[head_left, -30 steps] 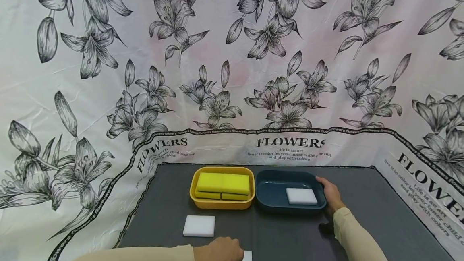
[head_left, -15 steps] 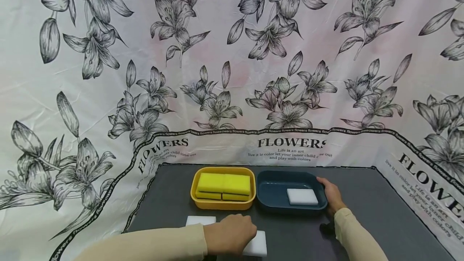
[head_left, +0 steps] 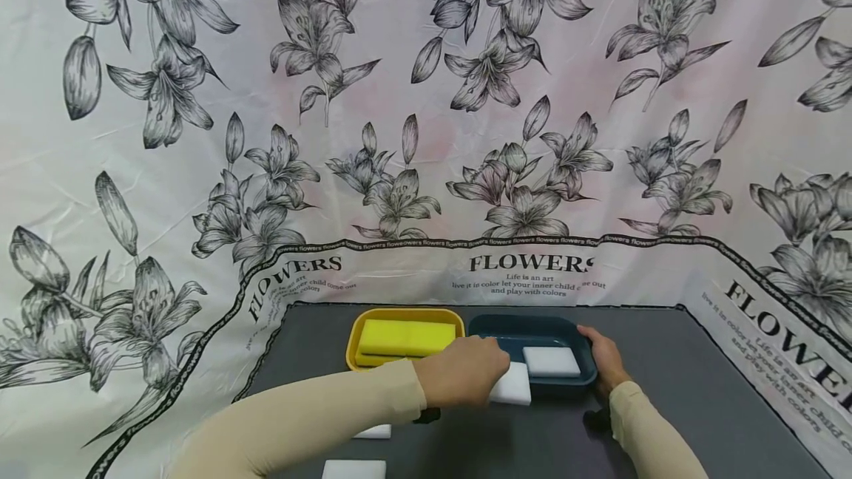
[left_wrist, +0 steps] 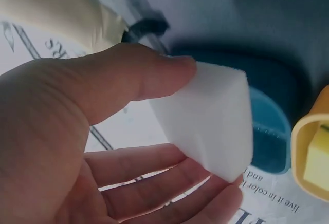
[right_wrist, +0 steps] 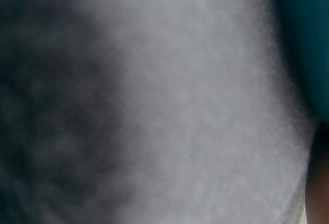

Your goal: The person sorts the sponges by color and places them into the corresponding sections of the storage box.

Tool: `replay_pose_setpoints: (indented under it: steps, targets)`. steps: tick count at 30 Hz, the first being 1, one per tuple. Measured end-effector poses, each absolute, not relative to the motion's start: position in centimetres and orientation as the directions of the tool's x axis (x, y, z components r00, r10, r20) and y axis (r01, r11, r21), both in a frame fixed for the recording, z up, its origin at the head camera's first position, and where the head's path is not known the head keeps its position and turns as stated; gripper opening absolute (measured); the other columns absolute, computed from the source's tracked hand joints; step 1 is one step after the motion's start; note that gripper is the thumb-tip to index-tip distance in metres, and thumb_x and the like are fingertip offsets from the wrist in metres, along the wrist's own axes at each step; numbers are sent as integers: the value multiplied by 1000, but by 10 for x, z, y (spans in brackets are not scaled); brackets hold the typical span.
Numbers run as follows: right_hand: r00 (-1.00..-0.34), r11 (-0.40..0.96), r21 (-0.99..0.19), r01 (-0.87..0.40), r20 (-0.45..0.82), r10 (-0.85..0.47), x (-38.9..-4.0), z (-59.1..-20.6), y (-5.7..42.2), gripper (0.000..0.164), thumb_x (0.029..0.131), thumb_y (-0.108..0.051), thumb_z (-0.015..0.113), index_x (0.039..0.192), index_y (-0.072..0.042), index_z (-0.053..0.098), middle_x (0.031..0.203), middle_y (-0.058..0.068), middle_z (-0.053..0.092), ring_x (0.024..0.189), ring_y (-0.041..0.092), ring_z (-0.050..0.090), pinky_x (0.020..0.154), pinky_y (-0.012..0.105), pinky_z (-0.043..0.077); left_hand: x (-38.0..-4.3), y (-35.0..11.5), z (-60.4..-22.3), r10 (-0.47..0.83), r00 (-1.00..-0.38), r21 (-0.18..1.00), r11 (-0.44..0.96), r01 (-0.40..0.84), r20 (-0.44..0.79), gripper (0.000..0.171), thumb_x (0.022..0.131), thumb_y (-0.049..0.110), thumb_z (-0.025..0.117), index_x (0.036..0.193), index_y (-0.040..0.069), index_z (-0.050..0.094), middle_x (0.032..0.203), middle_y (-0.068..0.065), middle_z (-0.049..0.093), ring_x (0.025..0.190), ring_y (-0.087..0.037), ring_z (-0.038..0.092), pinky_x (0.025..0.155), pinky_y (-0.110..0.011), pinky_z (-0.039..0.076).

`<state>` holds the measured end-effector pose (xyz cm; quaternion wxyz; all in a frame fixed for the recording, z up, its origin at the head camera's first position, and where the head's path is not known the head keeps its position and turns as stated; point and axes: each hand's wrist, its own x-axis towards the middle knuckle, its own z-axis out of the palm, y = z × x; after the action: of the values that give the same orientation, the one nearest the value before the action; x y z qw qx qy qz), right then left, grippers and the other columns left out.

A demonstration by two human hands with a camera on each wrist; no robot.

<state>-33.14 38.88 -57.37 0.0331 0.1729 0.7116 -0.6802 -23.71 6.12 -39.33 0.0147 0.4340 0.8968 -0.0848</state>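
My left hand [head_left: 466, 372] pinches a white sponge [left_wrist: 211, 116] between thumb and fingers. In the head view this sponge overlaps the near edge of the blue tray [head_left: 489, 327]. Another white sponge [head_left: 551, 361] lies in the right part of that tray. My right hand [head_left: 607, 359] holds the tray by its right end, fingertips at the rim. The right wrist view shows mostly a blurred grey surface, with a strip of the blue tray [right_wrist: 311, 34] at its right edge.
Left of the blue tray stands a yellow tray [head_left: 353, 342] with several yellow sponges [head_left: 407, 337] in it. Two more white sponges [head_left: 354, 469] lie at the front left of the dark table [head_left: 559, 442], one partly behind my left sleeve. A flowered cloth [head_left: 426, 168] hangs behind.
My left hand has moved from the table's front up and rightward to the blue tray, carrying a white sponge. My right hand has stayed at the tray's right end.
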Motion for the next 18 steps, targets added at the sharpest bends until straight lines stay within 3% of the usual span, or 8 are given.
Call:
replay_pose_setpoints:
  steps: [7,14,18]
  targets:
    - [-940,14,-962,274,-264,214,-329,-574,389,77,115,-51,47,169,2,33,166,21,41,100,-2,59,81,14,54,-261,93,-392,738,-670,-113,661,742,-76,41,87,32,96,123,23,79,108,6,77,88,-8,70,81,-24,62]
    - [-943,-25,-965,260,-259,209,-328,-573,388,74,116,-48,48,168,4,34,161,19,47,96,-5,63,83,16,57,-285,117,-401,719,-687,-3,691,723,-106,43,87,28,96,126,21,78,112,3,74,93,-10,68,82,-25,62]
    - [-942,-24,-964,265,-264,206,-327,-573,390,73,116,-48,48,167,3,35,147,12,56,95,-1,64,82,19,59,-291,131,-409,700,-706,49,713,699,-110,44,87,28,97,126,22,77,113,5,75,92,-9,69,81,-25,62]
